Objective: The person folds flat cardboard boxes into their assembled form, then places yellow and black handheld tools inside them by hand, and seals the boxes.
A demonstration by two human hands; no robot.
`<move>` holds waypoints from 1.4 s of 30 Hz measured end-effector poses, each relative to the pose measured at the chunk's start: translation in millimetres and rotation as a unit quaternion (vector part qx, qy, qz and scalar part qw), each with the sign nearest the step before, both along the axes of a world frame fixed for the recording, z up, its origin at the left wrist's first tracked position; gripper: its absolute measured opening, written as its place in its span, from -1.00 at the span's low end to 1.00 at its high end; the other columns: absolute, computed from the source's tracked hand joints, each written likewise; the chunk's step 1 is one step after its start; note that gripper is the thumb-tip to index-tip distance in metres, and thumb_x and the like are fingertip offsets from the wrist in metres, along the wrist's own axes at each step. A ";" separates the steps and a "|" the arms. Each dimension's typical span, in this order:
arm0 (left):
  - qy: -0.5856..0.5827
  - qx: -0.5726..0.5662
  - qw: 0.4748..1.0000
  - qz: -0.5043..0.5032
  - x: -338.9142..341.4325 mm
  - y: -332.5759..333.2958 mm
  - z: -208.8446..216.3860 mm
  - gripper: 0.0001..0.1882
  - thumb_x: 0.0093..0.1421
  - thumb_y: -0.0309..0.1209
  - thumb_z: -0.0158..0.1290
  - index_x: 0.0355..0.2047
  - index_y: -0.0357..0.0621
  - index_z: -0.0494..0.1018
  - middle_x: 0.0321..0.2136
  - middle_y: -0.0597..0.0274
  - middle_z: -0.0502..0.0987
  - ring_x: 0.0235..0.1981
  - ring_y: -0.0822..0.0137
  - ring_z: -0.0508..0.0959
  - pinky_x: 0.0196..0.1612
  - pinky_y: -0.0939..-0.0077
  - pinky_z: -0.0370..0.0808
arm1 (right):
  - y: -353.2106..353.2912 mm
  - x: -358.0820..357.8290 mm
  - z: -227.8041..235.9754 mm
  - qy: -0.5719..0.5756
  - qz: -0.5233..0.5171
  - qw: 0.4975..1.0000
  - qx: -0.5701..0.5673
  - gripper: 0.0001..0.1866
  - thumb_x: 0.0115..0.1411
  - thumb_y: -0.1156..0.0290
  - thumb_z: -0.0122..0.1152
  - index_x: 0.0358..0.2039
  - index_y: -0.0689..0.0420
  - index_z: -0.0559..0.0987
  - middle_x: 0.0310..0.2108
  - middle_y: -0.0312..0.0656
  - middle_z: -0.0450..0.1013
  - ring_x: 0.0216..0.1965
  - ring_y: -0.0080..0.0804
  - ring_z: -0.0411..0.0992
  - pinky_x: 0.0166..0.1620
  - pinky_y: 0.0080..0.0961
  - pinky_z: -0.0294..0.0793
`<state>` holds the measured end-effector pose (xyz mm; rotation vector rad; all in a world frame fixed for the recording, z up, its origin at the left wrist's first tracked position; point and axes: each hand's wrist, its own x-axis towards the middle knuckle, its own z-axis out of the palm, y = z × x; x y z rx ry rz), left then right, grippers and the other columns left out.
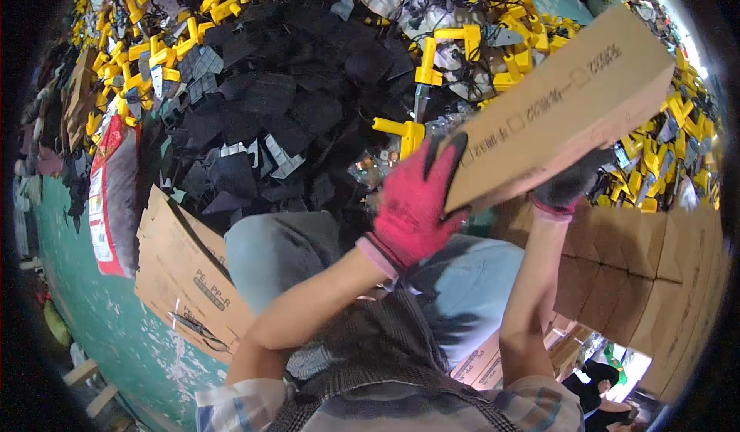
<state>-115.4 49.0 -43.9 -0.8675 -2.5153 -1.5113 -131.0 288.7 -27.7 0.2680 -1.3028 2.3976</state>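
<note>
A long brown cardboard box (pixel 566 97) is held up at a slant in front of me, its far end raised to the right. My left hand (pixel 412 212), in a pink glove with black fingers, grips the box's lower left end. Under its right side, my right hand (pixel 570 185), in a dark glove with a pink cuff, holds the box from below; its fingers are partly hidden. Just beyond my left hand lies a yellow tool handle (pixel 405 133), with another yellow-handled tool (pixel 428 66) above it. Small metal parts in clear bags (pixel 370 166) lie beside my left hand.
A large heap of flat black pieces (pixel 285 85) spreads ahead. Yellow-handled tools with black cords (pixel 154 54) surround it. An open cardboard box (pixel 193 278) and a red-and-white sack (pixel 112 201) stand left on the green floor (pixel 69 239). Stacked cartons (pixel 632 270) stand right; a person (pixel 601 386) sits behind.
</note>
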 end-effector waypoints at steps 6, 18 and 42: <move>0.000 0.203 0.921 0.334 -104.7 -81.8 12.5 -0.33 -0.16 -0.39 0.15 -0.03 -0.27 0.13 -0.11 0.04 0.27 -0.08 0.15 0.30 -0.01 0.31 0.22 | -49.3 -119.2 -171.8 -0.298 0.109 0.937 -0.146 -0.65 0.04 0.30 0.06 -0.18 0.22 0.39 -0.23 -0.12 0.37 -0.21 -0.29 0.36 -0.12 -0.40 0.36; -0.171 0.534 0.755 0.340 -127.8 -161.3 3.9 -0.68 0.10 -0.24 -0.08 -0.16 -0.07 0.32 -0.24 0.29 0.41 -0.19 0.32 0.40 -0.17 0.32 0.38 | -194.5 -190.0 -328.6 -0.363 0.019 0.862 0.354 -0.52 -0.05 0.18 0.16 -0.20 0.26 0.39 -0.32 -0.13 0.43 -0.28 -0.39 0.36 -0.19 -0.53 0.31; -0.501 0.547 0.663 0.100 -119.5 -84.4 -28.6 -0.59 -0.01 -0.32 0.04 -0.13 -0.10 0.28 -0.26 0.21 0.42 -0.24 0.27 0.43 -0.20 0.36 0.41 | -127.9 -94.8 -62.6 -0.064 -0.237 0.654 0.716 -0.71 -0.07 0.24 0.14 -0.37 0.13 0.39 -0.33 -0.08 0.34 -0.39 -0.24 0.38 -0.39 -0.38 0.36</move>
